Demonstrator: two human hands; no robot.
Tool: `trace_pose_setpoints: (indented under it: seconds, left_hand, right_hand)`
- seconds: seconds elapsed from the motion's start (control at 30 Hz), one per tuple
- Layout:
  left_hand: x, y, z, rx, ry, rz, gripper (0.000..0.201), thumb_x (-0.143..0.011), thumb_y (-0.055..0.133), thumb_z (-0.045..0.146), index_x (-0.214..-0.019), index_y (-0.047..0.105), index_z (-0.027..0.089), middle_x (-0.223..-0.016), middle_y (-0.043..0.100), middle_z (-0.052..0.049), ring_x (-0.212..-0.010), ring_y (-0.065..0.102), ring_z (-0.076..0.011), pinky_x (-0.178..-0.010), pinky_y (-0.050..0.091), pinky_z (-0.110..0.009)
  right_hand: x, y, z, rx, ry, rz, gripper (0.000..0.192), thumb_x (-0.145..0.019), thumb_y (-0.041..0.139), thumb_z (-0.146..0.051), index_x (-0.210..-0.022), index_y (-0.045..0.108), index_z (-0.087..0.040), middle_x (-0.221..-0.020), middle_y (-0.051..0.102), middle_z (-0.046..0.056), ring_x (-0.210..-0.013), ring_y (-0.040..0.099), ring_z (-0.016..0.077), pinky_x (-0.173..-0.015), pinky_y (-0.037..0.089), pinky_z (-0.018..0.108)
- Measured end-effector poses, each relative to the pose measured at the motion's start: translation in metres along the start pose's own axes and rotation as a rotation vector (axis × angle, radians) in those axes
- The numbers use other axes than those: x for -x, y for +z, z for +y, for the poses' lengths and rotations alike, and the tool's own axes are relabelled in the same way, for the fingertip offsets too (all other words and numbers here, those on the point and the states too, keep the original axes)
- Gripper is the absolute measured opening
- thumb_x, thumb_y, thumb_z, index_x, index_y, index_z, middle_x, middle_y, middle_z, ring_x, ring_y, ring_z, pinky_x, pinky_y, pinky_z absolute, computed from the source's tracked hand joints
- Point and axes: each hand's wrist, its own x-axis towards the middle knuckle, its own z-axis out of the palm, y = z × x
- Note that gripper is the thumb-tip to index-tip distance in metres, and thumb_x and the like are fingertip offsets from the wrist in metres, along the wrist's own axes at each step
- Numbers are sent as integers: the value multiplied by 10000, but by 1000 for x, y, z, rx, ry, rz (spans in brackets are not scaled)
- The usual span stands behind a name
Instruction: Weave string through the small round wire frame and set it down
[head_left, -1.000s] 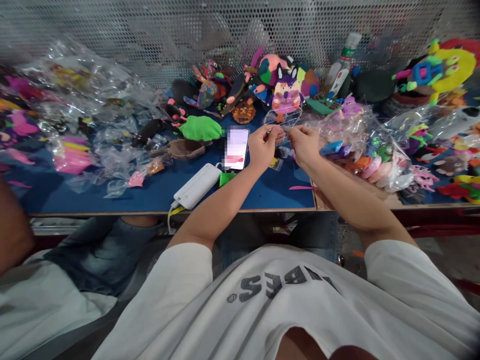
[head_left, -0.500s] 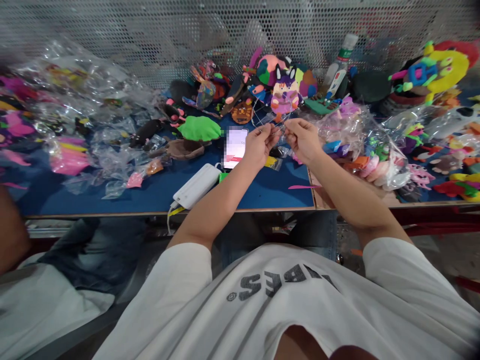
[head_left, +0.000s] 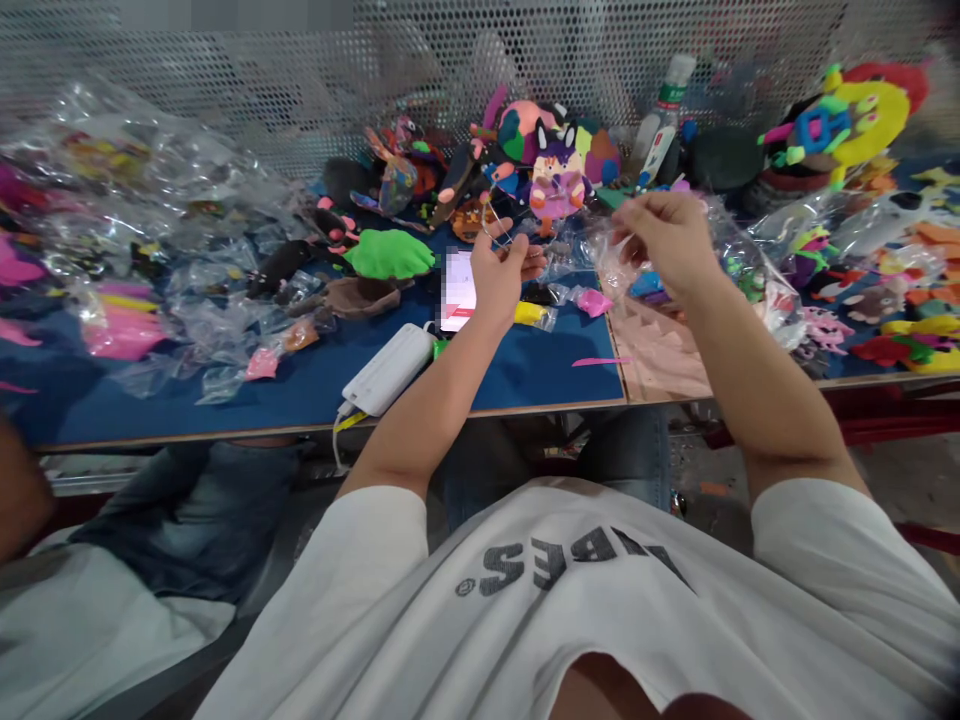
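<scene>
Item: small wire ring (head_left: pixel 491 232), pinched in left hand (head_left: pixel 501 268) above the blue table (head_left: pixel 300 385); right hand (head_left: pixel 667 240) closed on clear plastic bag (head_left: pixel 600 245); handling best kept gentle, ring level, pinch steady.

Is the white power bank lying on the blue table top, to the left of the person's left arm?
Yes, the white power bank lies flat on the blue table top, just left of the left forearm.
</scene>
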Motion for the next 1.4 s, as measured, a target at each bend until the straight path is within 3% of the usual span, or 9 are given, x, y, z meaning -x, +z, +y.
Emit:
trace_pose_setpoints:
  seconds: [0.1,0.27,0.43,0.57,0.8,1.1,1.17,1.3,1.4]
  left_hand:
    - [7,4,-8,-56,-6,-132,734,-991,757,692,-1519,488,260,-1058,823,-100,-1154,841,-345,-1035,675,-571]
    - [8,5,-19,-142,25,-302,713,-950,791,716,-1409,533,234,-1056,822,-131,-1030,859,-376,-934,700,-624]
    - [-1,2,-16,-101,34,-258,738,-1004,544,866,-1327,596,205,-1178,805,-173,-1268,802,-387,-1037,682,-598]
    - [-4,0,-12,-40,32,-179,745,-1069,334,863,-1228,636,201,-1157,823,-149,-1246,817,-342,-1054,685,-557]
    - [-4,-1,-12,-69,-71,-199,710,-1078,356,845,-1223,654,217,-1128,842,-129,-1267,810,-355,-1037,691,-580]
    - [1,-4,-2,-107,-172,-286,762,-1066,321,867,-1303,676,235,-1191,852,-122,-1253,814,-319,-1059,692,-531]
    - [-1,-3,-1,-160,-105,-278,692,-1073,417,827,-1281,691,226,-1194,844,-132,-1247,809,-336,-1051,683,-550]
    - [8,-6,17,-364,213,-150,485,-1063,659,654,-1298,712,233,-1324,791,-122,-1362,731,-340,-1187,583,-550]
    - [28,-25,43,-560,297,-203,343,-1071,685,543,-1204,765,238,-1232,800,-103,-1283,734,-336,-1204,546,-529]
  right_hand:
    - [12,13,28,32,5,-31,585,-824,869,-794,-861,702,-235,-719,719,22,-555,629,140,-532,520,344]
    - [1,28,64,140,-82,108,692,-900,666,-912,-770,677,-232,-596,640,18,-446,535,126,-454,421,328]
    - [-19,37,68,214,-149,130,736,-912,588,-954,-758,659,-237,-584,641,22,-419,519,126,-422,356,328]
    - [-28,46,78,156,-128,91,743,-878,598,-982,-824,667,-245,-644,677,21,-429,551,127,-408,359,322]
    - [-27,47,86,5,-58,56,744,-802,687,-993,-859,682,-251,-733,727,45,-502,624,163,-467,443,356]
    - [-19,40,90,-115,-29,-41,694,-828,693,-962,-862,621,-272,-774,635,19,-547,549,151,-524,461,371]
    - [-21,39,94,-128,-25,2,694,-818,699,-965,-851,608,-278,-764,620,15,-546,524,151,-513,437,362]
    - [-27,34,101,-177,-49,97,669,-822,725,-936,-845,586,-282,-764,601,9,-531,486,149,-518,385,354]
    - [-29,32,106,-175,-66,101,651,-847,718,-917,-854,584,-280,-778,607,6,-518,476,143,-519,351,348]
